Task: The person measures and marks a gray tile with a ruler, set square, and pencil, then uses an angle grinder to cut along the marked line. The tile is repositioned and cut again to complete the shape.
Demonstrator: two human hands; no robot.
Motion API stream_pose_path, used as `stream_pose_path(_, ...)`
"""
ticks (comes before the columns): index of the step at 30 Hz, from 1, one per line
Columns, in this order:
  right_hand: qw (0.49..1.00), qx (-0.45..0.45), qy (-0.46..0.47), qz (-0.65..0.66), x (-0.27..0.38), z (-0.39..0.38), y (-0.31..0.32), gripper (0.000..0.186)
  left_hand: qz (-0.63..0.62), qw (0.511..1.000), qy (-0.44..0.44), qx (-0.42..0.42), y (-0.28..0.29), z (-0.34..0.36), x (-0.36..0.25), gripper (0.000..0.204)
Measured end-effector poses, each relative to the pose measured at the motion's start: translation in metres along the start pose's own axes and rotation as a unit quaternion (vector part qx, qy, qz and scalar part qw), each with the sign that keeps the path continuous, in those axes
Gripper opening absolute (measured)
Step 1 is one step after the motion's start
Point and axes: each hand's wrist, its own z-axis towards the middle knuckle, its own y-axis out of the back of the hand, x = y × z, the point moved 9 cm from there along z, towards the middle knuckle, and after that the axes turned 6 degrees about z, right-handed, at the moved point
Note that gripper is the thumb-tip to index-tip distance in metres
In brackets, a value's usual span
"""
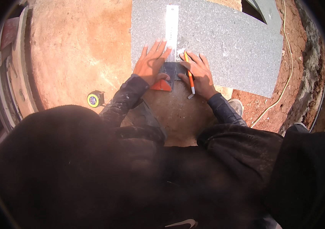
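A grey speckled slab (242, 57) lies in front of me. On it a long pale straightedge (172, 23) runs away from me, meeting a dark metal piece (168, 66) with an orange part (161, 86) at the near edge. My left hand (151, 63) rests over the straightedge's left side and the near piece, fingers stretched out, thumb by the orange part. My right hand (200, 72), just right of the straightedge, holds an orange pencil (189, 76) between bent fingers, its tip end pointing toward me or away; I cannot tell which end is sharpened.
A yellow-rimmed tape measure (95, 99) lies on the pale reddish surface (67, 57) to the left. Boards (15, 84) are stacked at far left. A pale cable (288, 76) runs over reddish ground at right. A shoe (237, 107) shows beside my right forearm.
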Motion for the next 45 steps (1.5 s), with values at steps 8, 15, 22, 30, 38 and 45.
stream_pose_path(8, 1.000, -0.008, -0.002, 0.017, -0.002, -0.003, 0.000, 0.041, 0.041, 0.999, 0.026, 0.025, 0.001, 0.002, -0.003, 0.107)
stream_pose_path(15, 1.000, -0.010, 0.000, 0.022, -0.002, -0.001, 0.002, 0.040, 0.086, 0.995, 0.043, 0.034, 0.007, 0.004, -0.008, 0.107)
stream_pose_path(22, 0.999, -0.025, 0.002, 0.046, -0.004, -0.002, 0.004, 0.033, 0.118, 0.990, 0.053, 0.051, 0.008, 0.008, -0.012, 0.105)
stream_pose_path(30, 0.996, -0.054, -0.022, 0.071, -0.003, 0.000, 0.012, 0.037, 0.114, 0.990, 0.062, 0.063, 0.008, 0.009, -0.012, 0.104)
stream_pose_path(38, 0.961, -0.146, -0.069, 0.222, -0.034, 0.058, 0.062, 0.024, 0.109, 0.989, 0.075, 0.061, 0.010, 0.009, -0.013, 0.102)
stream_pose_path(45, 0.939, -0.207, -0.110, 0.250, -0.086, 0.118, 0.067, 0.017, 0.095, 0.991, 0.069, 0.058, 0.006, 0.010, -0.012, 0.104)
